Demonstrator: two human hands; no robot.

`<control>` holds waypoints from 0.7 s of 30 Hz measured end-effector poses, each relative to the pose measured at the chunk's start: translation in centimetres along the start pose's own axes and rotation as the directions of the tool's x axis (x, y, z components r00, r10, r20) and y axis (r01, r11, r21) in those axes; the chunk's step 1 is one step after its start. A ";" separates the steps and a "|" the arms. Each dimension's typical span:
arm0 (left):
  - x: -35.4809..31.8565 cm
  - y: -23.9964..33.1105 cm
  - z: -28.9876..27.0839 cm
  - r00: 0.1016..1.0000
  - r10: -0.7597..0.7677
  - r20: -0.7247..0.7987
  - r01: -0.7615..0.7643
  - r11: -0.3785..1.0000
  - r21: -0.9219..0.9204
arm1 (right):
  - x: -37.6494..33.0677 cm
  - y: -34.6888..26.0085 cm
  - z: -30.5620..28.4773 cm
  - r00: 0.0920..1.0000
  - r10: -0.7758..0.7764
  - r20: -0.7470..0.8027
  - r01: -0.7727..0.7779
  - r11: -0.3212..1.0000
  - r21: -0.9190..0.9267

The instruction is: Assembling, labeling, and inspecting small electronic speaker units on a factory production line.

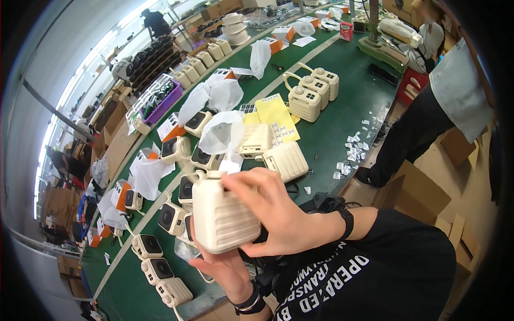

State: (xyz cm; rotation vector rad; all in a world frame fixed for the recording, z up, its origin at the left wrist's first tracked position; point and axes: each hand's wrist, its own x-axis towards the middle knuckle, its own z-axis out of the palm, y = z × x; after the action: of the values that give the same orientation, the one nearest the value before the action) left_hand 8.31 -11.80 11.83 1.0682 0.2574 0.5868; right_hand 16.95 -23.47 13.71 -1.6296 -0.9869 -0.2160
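Observation:
A cream jerrycan-shaped device [225, 216] with a ribbed side and a cap on top is held up above the near edge of the green table [342, 101]. Under its base and far side, my left hand [227, 273] cups it, thumb out to the side. My right hand [278, 214] grips it from the right, fingers across the upper part and thumb low near the bottom corner. Just beyond lie another ribbed device [286, 161] and one next to yellow sticker sheets [276, 117]. Several more devices with dark round fronts [170, 218] stand to the left.
Three devices [305, 101] stand in a row farther back. Plastic bags [222, 134], orange-and-white boxes and a purple bin [160, 101] line the far side. Small white packets [353, 152] lie near the right edge. A person [450, 91] stands at right beside open cartons [412, 195].

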 end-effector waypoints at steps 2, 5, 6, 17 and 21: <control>-0.6 0.1 0.0 1.000 -0.002 -0.004 0.003 0.965 0.263 | -0.1 -0.2 -0.2 0.989 -0.145 0.027 0.148 0.983 -0.113; -0.8 0.2 0.3 0.997 -0.074 0.027 0.073 0.996 0.054 | -0.1 -0.6 -0.4 0.988 -0.155 -0.011 0.155 0.983 0.100; -0.9 -0.3 -0.6 0.989 -0.078 0.128 0.072 0.996 0.051 | -0.2 -0.6 -0.5 0.990 -0.134 -0.047 0.140 0.978 0.155; -1.6 -1.7 0.2 0.997 -0.042 0.060 0.042 0.999 -0.005 | 0.6 3.2 -1.8 0.972 0.173 0.156 -0.231 0.629 0.742; -1.4 -2.2 0.5 0.991 -0.053 0.126 0.029 0.981 0.189 | -0.3 2.8 -4.2 0.912 0.265 0.312 -0.368 0.865 0.342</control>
State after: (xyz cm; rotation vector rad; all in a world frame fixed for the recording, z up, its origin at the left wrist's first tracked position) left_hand 8.14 -13.74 10.08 1.2751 0.2229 0.4598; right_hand 20.17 -27.30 12.84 -1.4354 -0.8635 0.4104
